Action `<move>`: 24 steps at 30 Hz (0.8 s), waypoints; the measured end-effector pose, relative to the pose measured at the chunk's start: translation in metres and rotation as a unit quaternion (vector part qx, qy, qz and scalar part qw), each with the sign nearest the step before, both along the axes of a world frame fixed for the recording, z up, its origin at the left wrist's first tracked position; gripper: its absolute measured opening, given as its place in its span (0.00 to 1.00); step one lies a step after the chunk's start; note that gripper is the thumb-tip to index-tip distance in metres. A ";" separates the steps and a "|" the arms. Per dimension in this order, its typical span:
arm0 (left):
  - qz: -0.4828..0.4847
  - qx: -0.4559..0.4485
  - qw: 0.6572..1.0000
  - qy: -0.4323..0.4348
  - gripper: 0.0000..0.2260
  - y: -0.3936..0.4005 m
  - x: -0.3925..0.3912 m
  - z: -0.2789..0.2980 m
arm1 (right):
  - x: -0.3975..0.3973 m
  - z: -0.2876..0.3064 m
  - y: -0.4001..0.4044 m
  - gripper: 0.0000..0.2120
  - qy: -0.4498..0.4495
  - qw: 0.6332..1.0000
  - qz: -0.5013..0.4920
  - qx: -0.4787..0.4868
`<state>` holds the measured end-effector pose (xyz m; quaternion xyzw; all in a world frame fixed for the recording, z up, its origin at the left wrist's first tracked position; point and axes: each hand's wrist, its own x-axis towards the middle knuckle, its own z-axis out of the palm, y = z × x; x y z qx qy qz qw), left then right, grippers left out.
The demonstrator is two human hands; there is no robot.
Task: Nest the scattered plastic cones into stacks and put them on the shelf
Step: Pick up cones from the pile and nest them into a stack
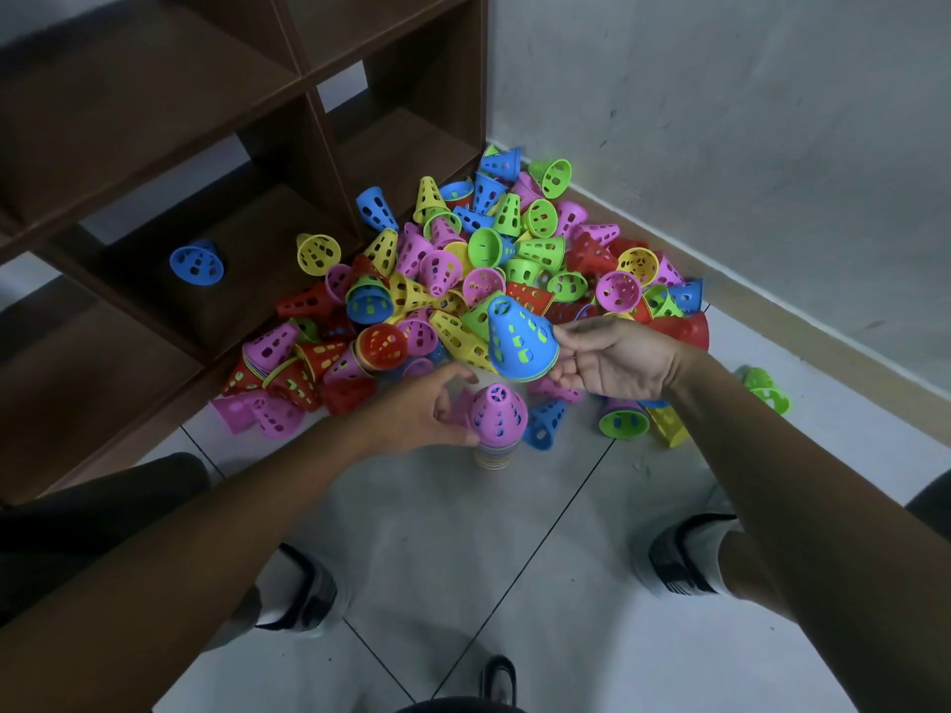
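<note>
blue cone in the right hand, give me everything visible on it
The blue cone looks like glossy plastic, a truncated cone with a closed-looking narrow top and rows of cut-out holes in its wall. Green shows through the holes and at the rim, so at least one green cone sits nested inside. It is held above the pile, tilted, narrow end up and to the left. The right hand pinches its lower edge; the left hand does not touch it.

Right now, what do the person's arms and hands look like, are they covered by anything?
Both forearms are bare, with no sleeves in view. The left hand and right hand wear no gloves, and I see no rings, watch or bracelet on the fingers or wrists.
</note>
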<state>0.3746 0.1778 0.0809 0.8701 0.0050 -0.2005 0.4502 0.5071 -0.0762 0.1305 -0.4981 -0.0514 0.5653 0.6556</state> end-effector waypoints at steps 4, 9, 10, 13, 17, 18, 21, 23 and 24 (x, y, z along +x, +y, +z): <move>0.025 -0.024 0.999 -0.024 0.30 0.003 0.002 0.006 | -0.003 -0.003 0.004 0.16 -0.004 0.999 0.040 -0.021; 0.004 -0.036 0.998 -0.055 0.29 -0.009 0.006 0.016 | -0.003 -0.001 0.003 0.19 0.014 0.999 0.031 0.000; 0.003 -0.041 0.997 -0.062 0.27 -0.013 0.007 0.016 | -0.003 0.000 0.003 0.20 0.019 0.999 0.028 0.006; 0.014 -0.053 0.995 -0.086 0.24 -0.020 0.008 0.016 | -0.003 0.000 0.003 0.21 0.012 0.999 0.036 0.007; 0.033 -0.054 0.990 -0.125 0.27 -0.022 0.007 0.015 | -0.007 -0.004 0.005 0.24 -0.019 0.997 0.069 -0.031; 0.034 -0.025 0.989 -0.144 0.28 -0.021 0.006 0.015 | -0.008 -0.004 0.006 0.22 -0.029 0.996 0.069 -0.046; 0.034 0.089 0.980 -0.174 0.31 -0.017 0.002 0.008 | -0.010 -0.003 0.010 0.18 -0.101 0.985 0.085 -0.112; 0.010 0.142 0.977 -0.160 0.36 -0.013 -0.002 0.001 | -0.009 -0.005 0.013 0.21 -0.155 0.970 0.107 -0.155; -0.004 0.159 0.975 -0.154 0.38 -0.012 -0.004 -0.002 | -0.010 -0.007 0.015 0.22 -0.173 0.963 0.115 -0.171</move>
